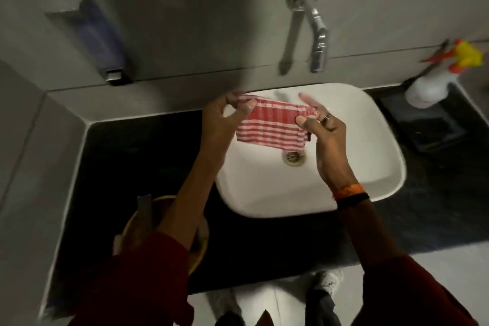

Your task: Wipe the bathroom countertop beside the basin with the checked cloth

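A red-and-white checked cloth [270, 124] hangs folded over the white basin [365, 156], stretched between both hands. My left hand [222, 119] pinches its left top corner. My right hand [322, 130], with a ring on one finger, grips the right edge. The dark countertop [137, 167] lies to the left of the basin and continues on its right. The cloth covers part of the drain [293, 158].
A chrome wall tap [315, 26] juts out above the basin. A soap dispenser [105, 37] is fixed on the wall at left. A white spray bottle [434, 87] stands on a dark tray [428, 127] at right. A round yellow-rimmed bowl [143, 217] sits under my left forearm.
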